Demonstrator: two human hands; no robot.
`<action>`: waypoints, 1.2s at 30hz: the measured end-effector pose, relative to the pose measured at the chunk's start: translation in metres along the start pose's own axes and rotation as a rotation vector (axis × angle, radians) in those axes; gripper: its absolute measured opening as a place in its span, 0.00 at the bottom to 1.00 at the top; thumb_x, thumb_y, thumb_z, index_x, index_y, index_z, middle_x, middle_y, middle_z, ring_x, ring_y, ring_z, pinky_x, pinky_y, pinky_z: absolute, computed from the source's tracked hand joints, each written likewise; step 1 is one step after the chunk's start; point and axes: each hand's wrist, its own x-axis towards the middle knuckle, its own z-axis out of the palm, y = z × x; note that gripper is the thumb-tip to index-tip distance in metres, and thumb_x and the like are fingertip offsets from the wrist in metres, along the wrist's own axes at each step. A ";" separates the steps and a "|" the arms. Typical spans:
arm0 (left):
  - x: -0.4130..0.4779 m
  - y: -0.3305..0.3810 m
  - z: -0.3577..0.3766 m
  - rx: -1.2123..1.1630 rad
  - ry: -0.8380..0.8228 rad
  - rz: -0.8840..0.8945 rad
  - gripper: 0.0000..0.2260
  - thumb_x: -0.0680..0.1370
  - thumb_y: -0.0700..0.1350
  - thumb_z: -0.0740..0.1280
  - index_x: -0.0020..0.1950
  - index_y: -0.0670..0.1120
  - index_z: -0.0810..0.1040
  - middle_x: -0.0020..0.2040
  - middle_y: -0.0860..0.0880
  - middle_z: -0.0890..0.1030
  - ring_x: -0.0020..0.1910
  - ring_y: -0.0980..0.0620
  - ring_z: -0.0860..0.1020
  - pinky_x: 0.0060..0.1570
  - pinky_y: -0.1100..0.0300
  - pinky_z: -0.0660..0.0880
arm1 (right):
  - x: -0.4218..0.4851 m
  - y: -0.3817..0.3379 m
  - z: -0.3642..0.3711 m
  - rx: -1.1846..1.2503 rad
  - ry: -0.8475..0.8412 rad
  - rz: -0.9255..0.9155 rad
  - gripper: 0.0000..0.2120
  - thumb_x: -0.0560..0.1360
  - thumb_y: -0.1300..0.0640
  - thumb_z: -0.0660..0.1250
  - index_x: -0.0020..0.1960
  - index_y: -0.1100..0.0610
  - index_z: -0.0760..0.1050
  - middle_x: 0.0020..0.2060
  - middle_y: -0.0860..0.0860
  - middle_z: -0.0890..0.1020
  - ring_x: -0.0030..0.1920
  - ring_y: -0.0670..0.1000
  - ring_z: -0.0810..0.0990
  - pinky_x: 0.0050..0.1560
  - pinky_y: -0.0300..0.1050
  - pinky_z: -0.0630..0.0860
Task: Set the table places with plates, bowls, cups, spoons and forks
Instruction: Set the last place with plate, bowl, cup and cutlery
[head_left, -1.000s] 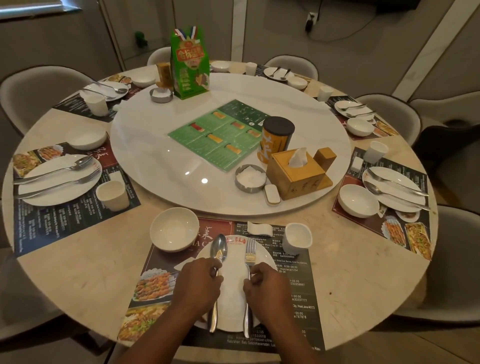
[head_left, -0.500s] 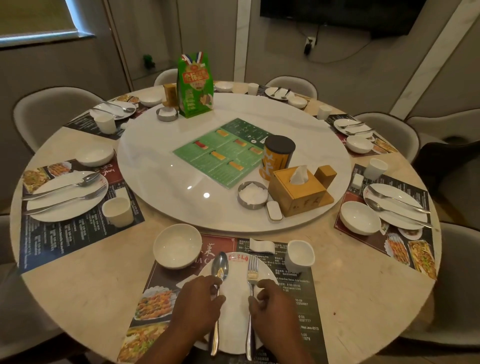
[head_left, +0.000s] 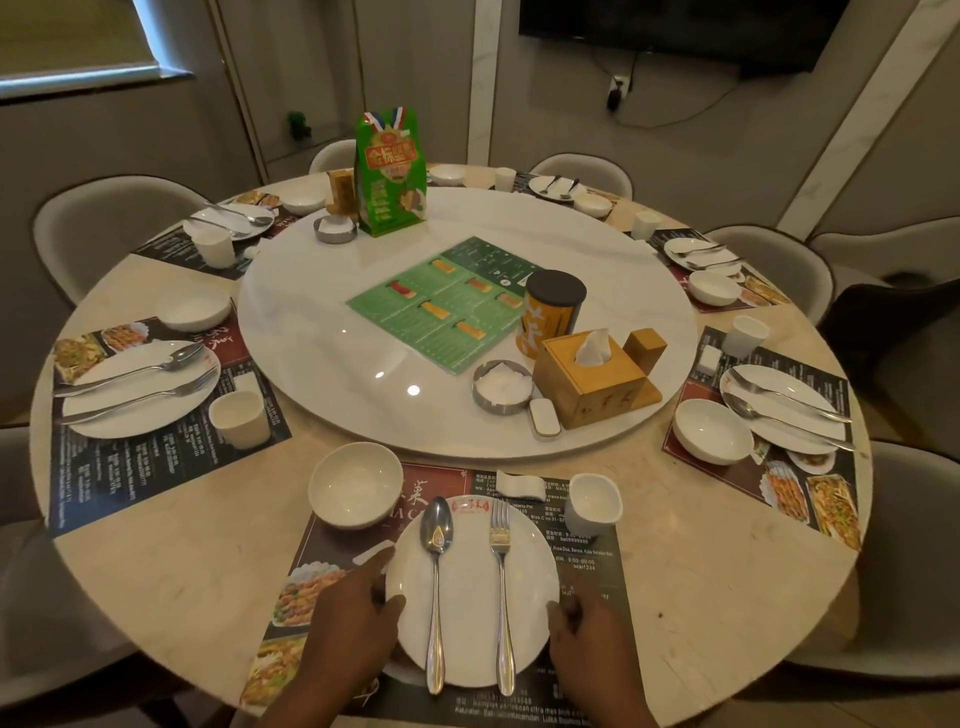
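Observation:
A white plate lies on the near placemat. A spoon and a fork rest side by side on it, handles toward me. My left hand grips the plate's left rim. My right hand touches its right rim. A white bowl stands at the mat's far left, a white cup at its far right, and a small white rest between them.
A white turntable fills the table's middle, carrying a green menu, green bag, orange tin, tissue box and ashtray. Set places lie left and right. Chairs ring the table.
Both hands have let go of the spoon and fork and moved outward to the plate's rims. The camera has tilted up slightly.

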 end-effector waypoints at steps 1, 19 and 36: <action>-0.001 0.000 0.000 -0.013 -0.008 -0.004 0.23 0.74 0.43 0.71 0.70 0.50 0.74 0.49 0.53 0.83 0.45 0.57 0.78 0.50 0.61 0.76 | 0.002 0.000 -0.002 -0.009 -0.006 0.002 0.13 0.77 0.59 0.67 0.54 0.41 0.73 0.36 0.44 0.78 0.38 0.41 0.76 0.38 0.31 0.69; -0.014 0.009 0.018 -0.018 -0.079 0.032 0.49 0.62 0.57 0.79 0.76 0.51 0.58 0.69 0.48 0.68 0.67 0.48 0.68 0.66 0.51 0.69 | 0.003 0.007 -0.003 0.061 -0.022 0.016 0.19 0.77 0.57 0.66 0.60 0.36 0.74 0.33 0.47 0.81 0.36 0.41 0.80 0.38 0.34 0.71; -0.018 0.015 0.010 0.063 -0.175 0.031 0.37 0.68 0.58 0.77 0.73 0.59 0.66 0.72 0.47 0.63 0.72 0.48 0.64 0.70 0.53 0.66 | -0.001 0.006 -0.001 0.064 -0.015 0.052 0.18 0.78 0.54 0.65 0.66 0.40 0.72 0.36 0.45 0.81 0.39 0.42 0.79 0.38 0.35 0.71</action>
